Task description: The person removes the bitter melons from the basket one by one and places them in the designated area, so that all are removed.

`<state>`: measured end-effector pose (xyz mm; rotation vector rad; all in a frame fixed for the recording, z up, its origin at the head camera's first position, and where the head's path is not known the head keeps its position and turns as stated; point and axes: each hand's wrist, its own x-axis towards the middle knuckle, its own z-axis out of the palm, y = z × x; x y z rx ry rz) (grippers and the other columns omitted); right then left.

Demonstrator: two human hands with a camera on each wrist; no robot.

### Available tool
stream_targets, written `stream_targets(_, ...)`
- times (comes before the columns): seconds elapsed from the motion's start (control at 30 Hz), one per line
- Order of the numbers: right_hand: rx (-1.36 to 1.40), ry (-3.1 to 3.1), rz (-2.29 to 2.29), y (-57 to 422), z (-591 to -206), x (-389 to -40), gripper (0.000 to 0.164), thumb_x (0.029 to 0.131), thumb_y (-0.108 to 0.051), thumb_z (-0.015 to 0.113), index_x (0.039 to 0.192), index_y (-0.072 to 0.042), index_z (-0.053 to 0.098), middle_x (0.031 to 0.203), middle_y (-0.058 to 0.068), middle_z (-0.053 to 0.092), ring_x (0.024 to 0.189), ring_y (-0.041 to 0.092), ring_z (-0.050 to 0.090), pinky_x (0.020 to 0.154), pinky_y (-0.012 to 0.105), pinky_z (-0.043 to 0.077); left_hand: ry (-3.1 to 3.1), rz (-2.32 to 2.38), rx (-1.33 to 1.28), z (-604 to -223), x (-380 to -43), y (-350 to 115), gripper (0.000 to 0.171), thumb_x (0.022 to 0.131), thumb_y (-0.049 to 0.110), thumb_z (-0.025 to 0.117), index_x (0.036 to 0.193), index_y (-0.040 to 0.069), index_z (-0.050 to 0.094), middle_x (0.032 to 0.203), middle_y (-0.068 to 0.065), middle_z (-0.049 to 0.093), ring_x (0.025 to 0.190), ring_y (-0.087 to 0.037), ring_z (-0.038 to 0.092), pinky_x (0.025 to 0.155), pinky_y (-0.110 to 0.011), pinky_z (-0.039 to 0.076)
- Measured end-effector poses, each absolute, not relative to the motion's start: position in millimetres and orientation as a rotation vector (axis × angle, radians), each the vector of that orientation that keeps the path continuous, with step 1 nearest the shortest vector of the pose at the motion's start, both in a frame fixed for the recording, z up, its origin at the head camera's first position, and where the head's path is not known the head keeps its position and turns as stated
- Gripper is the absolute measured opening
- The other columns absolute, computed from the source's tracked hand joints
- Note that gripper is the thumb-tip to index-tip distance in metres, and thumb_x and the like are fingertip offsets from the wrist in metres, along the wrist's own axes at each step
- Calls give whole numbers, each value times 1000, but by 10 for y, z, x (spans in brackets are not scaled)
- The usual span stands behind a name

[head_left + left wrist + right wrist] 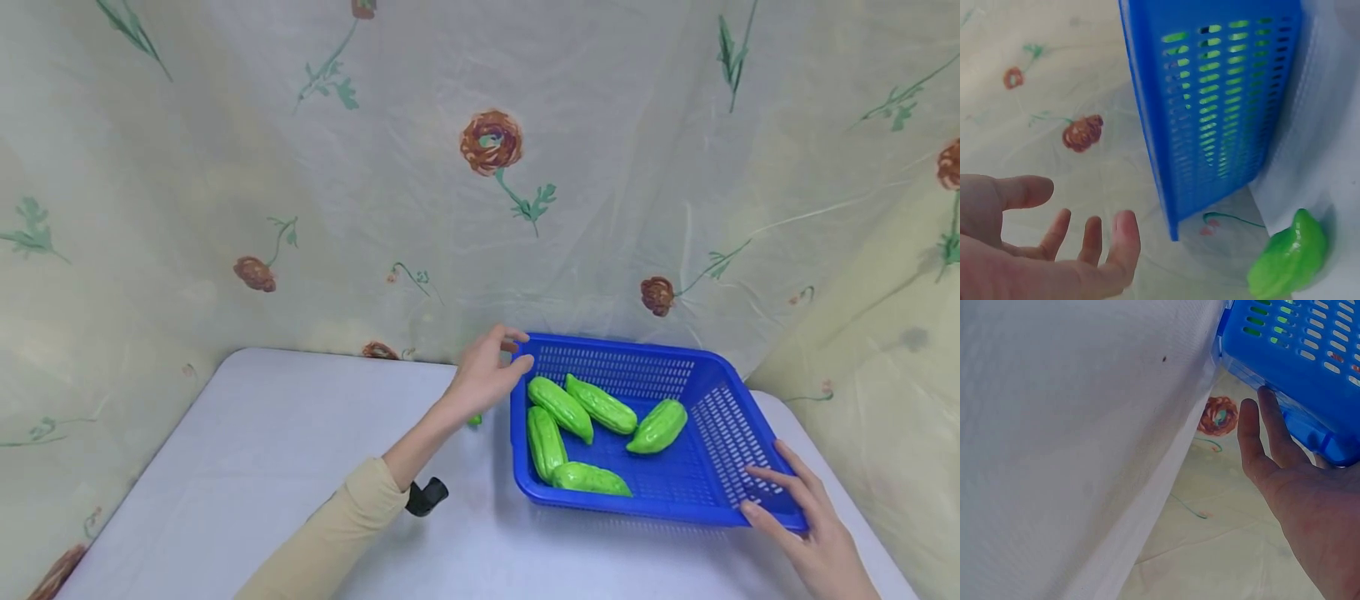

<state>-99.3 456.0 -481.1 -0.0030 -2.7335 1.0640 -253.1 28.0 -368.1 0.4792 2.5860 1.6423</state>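
A blue plastic basket (pixel 660 507) stands on the table's right part, with several bright green, ridged bitter melons (pixel 602 406) lying in it. By its far left corner is my left hand (pixel 486 373), palm toward the basket, fingers loosely bent. The left wrist view shows a gap between those fingers and the basket wall (pixel 1210 125). At the near right corner my right hand (pixel 821 529) has spread fingers at the rim, one reaching over it. Some right fingers are hidden behind the basket in the right wrist view. Another green bitter melon (pixel 1291 256) lies outside, mostly behind my left wrist in the head view.
A white cloth covers the table (pixel 300 433). Behind and beside it hangs a pale curtain (pixel 585 250) with printed flowers. A small black object (pixel 427 497) shows by my left wrist.
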Motion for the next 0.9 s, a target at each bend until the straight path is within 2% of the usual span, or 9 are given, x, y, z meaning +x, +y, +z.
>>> stream_targets(0.17,-3,-2730,1067,4562,-4801,-999,50,109,-25,64,155,-8,52,181,-23,-3,170,14,-10,127,80,-1,2557,1586,594,-3572,-2521,372,33,107,19,65,139,9,63,142,-21,68,124,-39,72,101,-47,62)
stream_targets(0.27,-14,-2738,1070,4566,-4792,-1003,51,109,-26,64,155,-7,51,182,-21,-4,170,17,-12,122,87,1,2523,1539,654,-3518,-2492,414,32,108,19,63,139,10,62,142,-18,69,124,-37,72,102,-44,62)
stream_targets(0.37,-28,-2747,1078,4568,-4791,-1005,51,110,-27,64,155,-6,50,182,-20,-5,170,20,-14,120,89,2,2514,1480,709,-3485,-2475,468,30,109,21,62,138,13,63,140,-14,71,124,-34,73,99,-38,62)
stream_targets(0.57,-33,-2740,1080,4563,-4796,-1006,51,109,-27,65,154,-6,51,179,-27,-4,170,17,-13,122,88,-1,2490,1447,761,-3425,-2453,600,30,110,24,62,138,15,65,139,-11,73,126,-28,73,94,-32,59)
stream_targets(0.67,-38,-2738,1070,4561,-4801,-1003,52,109,-27,65,154,-6,51,178,-30,-3,170,15,-13,121,88,-1,2473,1428,781,-3386,-2437,675,29,110,24,62,138,16,65,139,-10,73,125,-24,72,89,-26,57)
stream_targets(0.77,-44,-2742,1052,4562,-4800,-1001,52,109,-28,65,154,-6,52,179,-29,-4,169,14,-13,121,88,-1,2463,1394,826,-3328,-2421,760,28,110,25,63,137,16,66,138,-9,73,119,-20,72,79,-20,53)
stream_targets(0.9,-74,-2769,1042,4563,-4778,-1012,53,109,-31,64,155,-6,51,181,-23,-6,170,20,-15,119,90,1,2445,1352,897,-3252,-2411,863,27,110,24,62,135,16,67,136,-9,74,116,-17,71,72,-19,48)
